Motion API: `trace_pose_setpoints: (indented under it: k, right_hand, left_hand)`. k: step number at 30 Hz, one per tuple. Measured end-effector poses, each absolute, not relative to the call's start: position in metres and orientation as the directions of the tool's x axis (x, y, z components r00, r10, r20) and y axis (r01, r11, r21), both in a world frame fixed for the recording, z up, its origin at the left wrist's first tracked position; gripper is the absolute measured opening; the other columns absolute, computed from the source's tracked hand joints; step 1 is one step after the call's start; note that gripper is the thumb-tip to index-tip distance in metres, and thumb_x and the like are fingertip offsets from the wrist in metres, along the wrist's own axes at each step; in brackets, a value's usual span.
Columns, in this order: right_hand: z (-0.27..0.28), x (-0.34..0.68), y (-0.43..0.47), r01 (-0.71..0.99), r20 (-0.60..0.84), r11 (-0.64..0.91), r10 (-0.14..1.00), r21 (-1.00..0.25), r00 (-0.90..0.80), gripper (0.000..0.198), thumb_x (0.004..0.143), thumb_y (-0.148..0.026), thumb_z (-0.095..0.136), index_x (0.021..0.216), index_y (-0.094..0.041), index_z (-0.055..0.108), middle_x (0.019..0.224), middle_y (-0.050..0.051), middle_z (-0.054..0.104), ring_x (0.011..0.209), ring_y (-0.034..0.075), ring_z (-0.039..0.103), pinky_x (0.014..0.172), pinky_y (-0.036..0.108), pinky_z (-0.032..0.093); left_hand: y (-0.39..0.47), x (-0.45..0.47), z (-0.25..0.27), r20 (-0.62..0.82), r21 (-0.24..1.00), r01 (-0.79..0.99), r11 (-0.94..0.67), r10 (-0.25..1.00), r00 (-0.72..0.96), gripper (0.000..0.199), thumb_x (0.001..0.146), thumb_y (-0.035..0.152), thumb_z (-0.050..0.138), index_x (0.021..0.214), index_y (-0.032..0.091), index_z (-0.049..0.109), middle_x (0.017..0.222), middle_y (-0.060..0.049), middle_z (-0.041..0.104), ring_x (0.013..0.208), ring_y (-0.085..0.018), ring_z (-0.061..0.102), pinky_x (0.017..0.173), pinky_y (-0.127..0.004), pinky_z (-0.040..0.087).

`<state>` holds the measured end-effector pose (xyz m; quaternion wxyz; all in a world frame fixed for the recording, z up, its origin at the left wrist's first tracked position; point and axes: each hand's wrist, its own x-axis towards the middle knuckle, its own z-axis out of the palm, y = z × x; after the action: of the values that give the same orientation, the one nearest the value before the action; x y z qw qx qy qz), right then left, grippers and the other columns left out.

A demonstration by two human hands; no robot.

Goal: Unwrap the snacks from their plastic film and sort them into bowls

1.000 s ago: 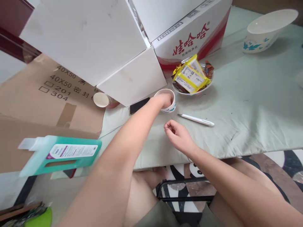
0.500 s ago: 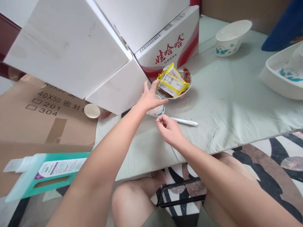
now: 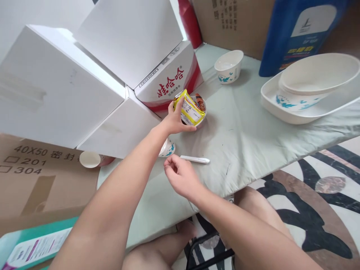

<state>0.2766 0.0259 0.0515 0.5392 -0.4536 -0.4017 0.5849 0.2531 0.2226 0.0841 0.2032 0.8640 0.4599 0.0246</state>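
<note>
My left hand (image 3: 177, 120) is at a round white bowl (image 3: 204, 114) with yellow-edged snack packets (image 3: 191, 113) in it. Its fingers are spread, the index finger lying over the top packet and the thumb along the bowl's near side; no firm grip shows. An orange-brown wrapper (image 3: 200, 101) lies at the bowl's far right. My right hand (image 3: 181, 176) is loosely curled above the cloth, and nothing shows in it. Just beyond it are a small paper bowl (image 3: 170, 148) with blue leaves, partly hidden by my left forearm, and a slim white pen-like object (image 3: 195, 159).
White cartons (image 3: 104, 127) stand left and behind, one with red lettering (image 3: 170, 82). A paper bowl (image 3: 229, 67) sits at the back. Right of it are a blue container (image 3: 298, 41) and a white tray (image 3: 298, 119) holding a bowl (image 3: 317, 78). A green jug (image 3: 36, 243) is lower left.
My view has turned rightward. My left hand has moved from the bowl's left edge onto the packets, with its fingers still spread. My right hand stays curled beside the white pen-like object.
</note>
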Motion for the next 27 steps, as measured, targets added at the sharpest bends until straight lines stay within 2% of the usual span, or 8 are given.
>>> trace_pose_setpoints:
  k: [6, 11, 17, 22, 27]
  right_hand:
    - [0.057, 0.300, 0.023, -0.211, -0.099, -0.093, 0.995, -0.973, 0.015, 0.009, 0.079, -0.014, 0.052, 0.080, -0.023, 0.053, 0.062, -0.007, 0.053, 0.061, 0.013, 0.047, 0.060, 0.026, 0.031]
    - [0.055, 0.310, 0.025, -0.239, -0.102, -0.084, 0.993, -0.967, 0.062, 0.005, 0.083, -0.020, 0.052, 0.080, -0.022, 0.055, 0.067, -0.005, 0.057, 0.062, 0.013, 0.048, 0.060, 0.026, 0.033]
    - [0.059, 0.306, 0.023, -0.211, -0.096, -0.087, 0.995, -0.974, 0.034, 0.011, 0.082, -0.017, 0.052, 0.080, -0.021, 0.062, 0.071, -0.001, 0.064, 0.067, 0.015, 0.054, 0.062, 0.024, 0.036]
    - [0.063, 0.290, 0.007, -0.191, -0.083, -0.114, 0.983, -0.975, -0.163, 0.012, 0.082, -0.022, 0.058, 0.082, -0.022, 0.070, 0.081, 0.001, 0.074, 0.077, 0.019, 0.064, 0.064, 0.024, 0.042]
    - [0.050, 0.268, 0.006, -0.027, -0.157, -0.174, 0.935, -0.984, -0.318, 0.014, 0.082, -0.028, 0.059, 0.078, -0.025, 0.072, 0.077, 0.002, 0.075, 0.076, 0.023, 0.068, 0.062, 0.028, 0.043]
  left_hand:
    - [0.222, 0.333, 0.075, -0.073, 0.454, 0.586, -0.671, 0.628, 0.775, 0.139, 0.048, 0.049, 0.093, 0.162, 0.032, 0.015, 0.171, -0.013, 0.002, 0.158, -0.044, -0.004, 0.125, -0.064, 0.015]
    - [0.231, 0.382, 0.068, -0.051, 0.513, 0.517, -0.685, 0.577, 0.815, 0.135, 0.048, 0.053, 0.093, 0.161, 0.035, 0.021, 0.171, -0.012, 0.007, 0.158, -0.045, -0.001, 0.124, -0.065, 0.016]
    - [0.261, 0.409, 0.058, 0.014, 0.534, 0.503, -0.680, 0.602, 0.798, 0.128, 0.048, 0.061, 0.092, 0.157, 0.039, 0.028, 0.170, -0.009, 0.011, 0.158, -0.044, 0.008, 0.126, -0.060, 0.016]
    - [0.280, 0.440, 0.062, -0.028, 0.510, 0.588, -0.628, 0.671, 0.741, 0.120, 0.058, 0.056, 0.089, 0.158, 0.039, 0.025, 0.172, -0.006, 0.006, 0.157, -0.041, 0.018, 0.125, -0.055, 0.025]
    - [0.286, 0.473, 0.082, -0.103, 0.402, 0.759, -0.512, 0.799, 0.593, 0.130, 0.060, 0.053, 0.090, 0.163, 0.034, 0.013, 0.173, -0.011, 0.002, 0.154, -0.041, 0.029, 0.121, -0.050, 0.033]
